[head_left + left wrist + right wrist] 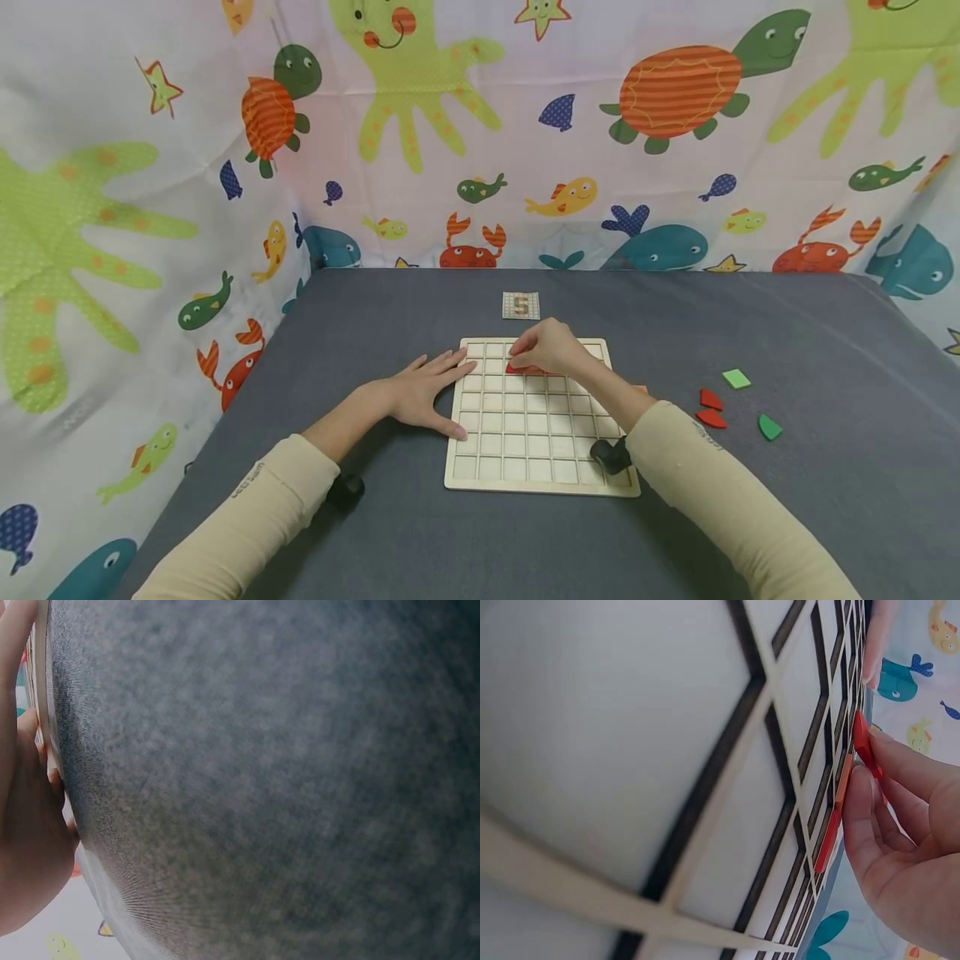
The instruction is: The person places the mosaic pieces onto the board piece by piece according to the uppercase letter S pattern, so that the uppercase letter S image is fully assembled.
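Note:
A pale wooden grid board point(491, 423) lies on the grey table. At its left edge my left hand point(422, 393) rests with the fingers spread, thumb and fingertips touching the frame. My right hand point(553, 348) is over the upper part of the board and pinches a red tile point(864, 746) between thumb and fingers. In the right wrist view, an orange tile point(844, 784) and another red tile point(828, 840) sit in the grid beside that hand. The left wrist view mostly shows grey cloth, with part of the left hand point(34, 832) at the edge.
A small patterned card point(521, 306) lies beyond the board. To the right are two red pieces point(711, 418), a light green square point(737, 378) and a green piece point(769, 427). An orange piece point(640, 388) shows partly behind the right forearm. A printed curtain surrounds the table.

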A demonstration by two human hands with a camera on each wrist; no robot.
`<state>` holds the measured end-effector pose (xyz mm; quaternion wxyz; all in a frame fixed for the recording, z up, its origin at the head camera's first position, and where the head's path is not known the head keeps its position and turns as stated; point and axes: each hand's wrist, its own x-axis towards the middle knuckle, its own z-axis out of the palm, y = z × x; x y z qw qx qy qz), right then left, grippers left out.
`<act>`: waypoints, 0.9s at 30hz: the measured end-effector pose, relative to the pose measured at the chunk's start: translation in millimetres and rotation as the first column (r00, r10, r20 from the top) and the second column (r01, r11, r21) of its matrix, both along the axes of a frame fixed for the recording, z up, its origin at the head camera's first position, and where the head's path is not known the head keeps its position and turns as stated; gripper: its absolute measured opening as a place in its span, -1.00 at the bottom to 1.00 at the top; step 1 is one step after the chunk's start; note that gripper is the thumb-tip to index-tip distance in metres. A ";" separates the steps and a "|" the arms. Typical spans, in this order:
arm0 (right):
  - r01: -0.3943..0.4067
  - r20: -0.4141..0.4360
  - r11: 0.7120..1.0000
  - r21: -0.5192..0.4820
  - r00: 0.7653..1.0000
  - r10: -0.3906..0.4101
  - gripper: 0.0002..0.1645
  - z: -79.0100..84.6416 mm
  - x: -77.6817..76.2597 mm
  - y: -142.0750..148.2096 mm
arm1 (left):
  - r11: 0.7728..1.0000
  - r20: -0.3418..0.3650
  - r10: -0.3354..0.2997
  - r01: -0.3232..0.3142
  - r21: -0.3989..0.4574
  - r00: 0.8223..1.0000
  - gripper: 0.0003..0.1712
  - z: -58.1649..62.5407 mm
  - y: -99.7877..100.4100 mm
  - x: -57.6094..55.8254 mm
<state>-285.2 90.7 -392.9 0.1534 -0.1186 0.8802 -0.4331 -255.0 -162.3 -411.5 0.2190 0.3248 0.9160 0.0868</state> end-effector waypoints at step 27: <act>0.017 -0.103 0.996 0.093 0.995 -0.007 -0.83 -5.5 -1.2 -1.5 | 1.000 -0.003 0.005 -0.005 -0.005 1.000 0.29 1.2 0.2 1.1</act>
